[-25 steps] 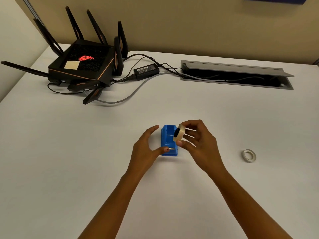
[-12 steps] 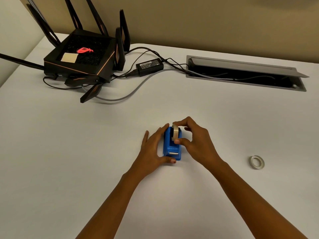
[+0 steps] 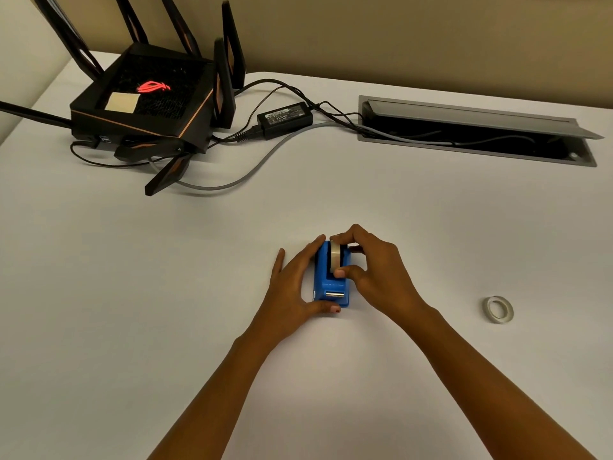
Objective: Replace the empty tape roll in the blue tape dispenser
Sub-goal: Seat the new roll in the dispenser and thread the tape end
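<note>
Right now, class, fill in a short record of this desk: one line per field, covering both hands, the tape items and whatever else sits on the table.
Left hand: braces the blue tape dispenser from its left side, thumb at the front end
Right hand: pinches the tape roll, which sits upright in the dispenser's slot
Empty roll: lies flat on the table, apart, to the right
Far left: black router with antennas
Beside the router: power adapter
Far right: open cable hatch

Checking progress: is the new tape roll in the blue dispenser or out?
In: the tape roll stands on edge in the blue dispenser, right hand pinching it.
</note>
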A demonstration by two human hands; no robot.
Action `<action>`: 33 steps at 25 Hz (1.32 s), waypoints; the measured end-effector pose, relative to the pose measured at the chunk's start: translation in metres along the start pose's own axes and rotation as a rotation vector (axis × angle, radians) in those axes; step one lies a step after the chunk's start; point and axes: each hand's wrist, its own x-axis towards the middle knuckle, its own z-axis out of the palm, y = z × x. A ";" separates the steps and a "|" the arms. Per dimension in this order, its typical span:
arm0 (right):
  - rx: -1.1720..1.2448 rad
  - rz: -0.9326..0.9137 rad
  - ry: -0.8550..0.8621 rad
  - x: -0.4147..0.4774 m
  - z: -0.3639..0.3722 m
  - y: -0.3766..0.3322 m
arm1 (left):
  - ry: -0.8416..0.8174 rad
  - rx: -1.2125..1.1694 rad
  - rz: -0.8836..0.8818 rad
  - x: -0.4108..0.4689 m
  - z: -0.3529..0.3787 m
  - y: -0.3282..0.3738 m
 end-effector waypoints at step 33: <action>0.002 -0.038 0.201 -0.016 -0.004 -0.006 | 0.021 -0.175 -0.068 0.001 -0.012 0.023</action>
